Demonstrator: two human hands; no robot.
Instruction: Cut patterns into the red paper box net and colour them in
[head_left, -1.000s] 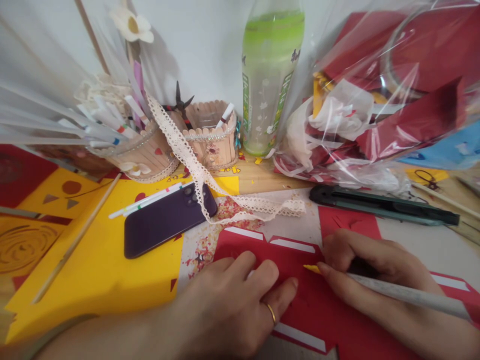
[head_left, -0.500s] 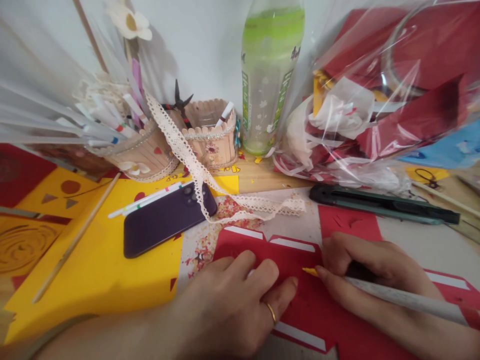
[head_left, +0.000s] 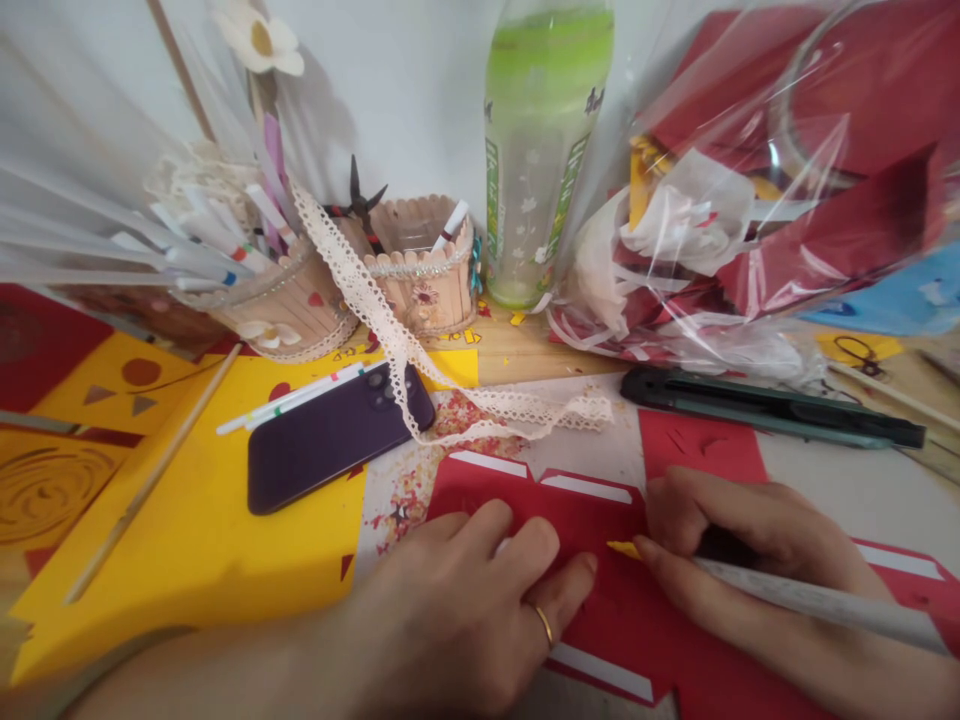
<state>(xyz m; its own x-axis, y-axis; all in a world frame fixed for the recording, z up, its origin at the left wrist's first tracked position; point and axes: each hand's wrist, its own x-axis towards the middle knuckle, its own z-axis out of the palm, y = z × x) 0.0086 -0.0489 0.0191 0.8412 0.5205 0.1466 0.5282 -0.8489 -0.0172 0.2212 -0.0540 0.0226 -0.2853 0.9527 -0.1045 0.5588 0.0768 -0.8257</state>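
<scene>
A red card with folded flaps carrying white strips lies in front of me. My left hand, with a gold ring, presses down on it, its fingers curled together; a small white bit shows between the fingers, too hidden to name. In my right hand is a slim pen with a pale barrel, gripped as for writing. Its yellow tip is at the card's surface, just right of my left fingertips. A box cutter lies beyond my right hand.
A dark purple phone and a thin wooden stick rest on yellow paper. Lace ribbon trails from a craft-stick pen holder. Behind stand a second holder, a green-capped-looking bottle and a clear bag of scraps.
Both hands keep nearly the same place and grip. The pen's tip has shifted very slightly right and down on the card.
</scene>
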